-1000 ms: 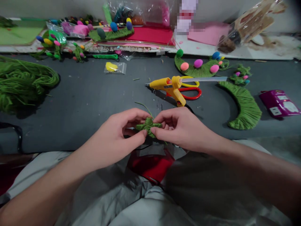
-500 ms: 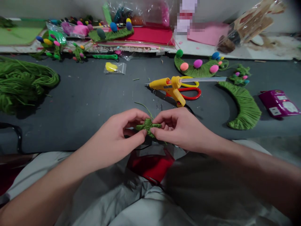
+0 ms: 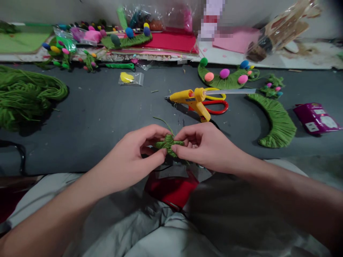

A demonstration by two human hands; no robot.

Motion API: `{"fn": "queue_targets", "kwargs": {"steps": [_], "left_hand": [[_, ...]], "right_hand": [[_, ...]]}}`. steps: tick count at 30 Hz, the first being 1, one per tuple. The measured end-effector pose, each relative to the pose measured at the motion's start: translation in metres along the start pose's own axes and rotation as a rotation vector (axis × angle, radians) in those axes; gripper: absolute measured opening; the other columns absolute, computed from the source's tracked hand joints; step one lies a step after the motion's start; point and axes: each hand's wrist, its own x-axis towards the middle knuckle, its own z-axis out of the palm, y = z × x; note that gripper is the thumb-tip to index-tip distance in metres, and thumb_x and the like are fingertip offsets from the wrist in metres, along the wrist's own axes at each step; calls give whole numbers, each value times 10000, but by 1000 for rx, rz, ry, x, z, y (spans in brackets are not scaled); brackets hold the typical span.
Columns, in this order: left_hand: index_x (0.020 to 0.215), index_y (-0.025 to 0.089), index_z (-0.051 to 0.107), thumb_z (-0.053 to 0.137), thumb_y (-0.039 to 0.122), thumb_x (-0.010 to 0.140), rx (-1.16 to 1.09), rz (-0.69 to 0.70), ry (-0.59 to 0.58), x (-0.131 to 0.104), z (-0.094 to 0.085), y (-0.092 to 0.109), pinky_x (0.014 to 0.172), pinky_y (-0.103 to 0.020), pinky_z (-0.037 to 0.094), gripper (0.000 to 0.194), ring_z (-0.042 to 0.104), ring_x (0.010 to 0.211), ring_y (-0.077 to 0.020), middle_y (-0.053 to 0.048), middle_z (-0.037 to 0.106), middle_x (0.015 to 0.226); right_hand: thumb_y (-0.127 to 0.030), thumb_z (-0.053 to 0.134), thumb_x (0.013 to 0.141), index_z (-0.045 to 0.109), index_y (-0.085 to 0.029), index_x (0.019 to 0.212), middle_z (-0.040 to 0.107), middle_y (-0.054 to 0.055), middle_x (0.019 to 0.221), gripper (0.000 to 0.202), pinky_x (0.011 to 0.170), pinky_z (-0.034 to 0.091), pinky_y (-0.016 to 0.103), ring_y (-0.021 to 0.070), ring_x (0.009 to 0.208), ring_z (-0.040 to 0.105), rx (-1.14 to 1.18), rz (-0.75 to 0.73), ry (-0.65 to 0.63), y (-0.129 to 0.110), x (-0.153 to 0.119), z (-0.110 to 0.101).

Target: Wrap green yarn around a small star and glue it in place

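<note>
A small star wrapped in green yarn point(image 3: 169, 142) is held above the near edge of the dark grey table point(image 3: 107, 103), between the two hands. Its left side is pinched by the left hand point(image 3: 138, 151), with the thumb laid along the near face and the fingers curled behind. The opposite side is gripped between the thumb and bent forefinger of the right hand point(image 3: 207, 144). A loose yarn end point(image 3: 164, 122) is seen rising from the star's far side. Beyond the hands, a yellow hot glue gun point(image 3: 184, 96) is laid partly over red-and-yellow-handled scissors point(image 3: 221, 107), its nozzle pointed left. To the right, a bare yarn-wrapped crescent point(image 3: 280, 123) is placed between the glue gun and a purple packet point(image 3: 316, 118); behind it, a second crescent trimmed with coloured balls point(image 3: 232, 81) is set down. The table's left end is occupied by a hank of green yarn point(image 3: 26, 96), and a clear bag with yellow contents point(image 3: 132, 78) is left near the back.
</note>
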Motion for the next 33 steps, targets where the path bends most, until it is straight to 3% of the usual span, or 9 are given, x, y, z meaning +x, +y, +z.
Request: {"fn": "queue_targets", "kwargs": {"steps": [13,20,26,33], "left_hand": [[1234,277,615,698,235,893,18,33,-38,-3,-4,-1,831,-190,588,353,683,997,-144,13,697,1145],[1249,267,634,654,157,902,-15,36,-46,-1,-5,-2,849,-194,588,364,691,1016,-146,-7,687,1238],[1229,247,645,650,218,938,-40,23,-29,0,-4,-1,809,-183,586,293,701,961,-133,-13,712,1189],[1310,279,594,709,283,905,-15,13,-98,-3,-8,-4,865,-224,595,421,682,1065,-170,-29,656,1310]], "right_hand": [[-208,693,781,725,-138,823,532,-53,589,88,458,346,183,63,543,447,30,-12,-10,1,0,-1],[-221,699,787,728,-134,837,525,-54,586,105,453,339,183,62,539,439,31,-16,-10,0,0,-2],[-235,691,798,733,-137,847,534,-52,596,117,459,344,182,63,547,442,35,-16,-17,0,-1,-2],[-232,693,801,717,-137,850,535,-49,607,110,474,347,192,70,557,452,42,-8,-25,1,1,-3]]}}
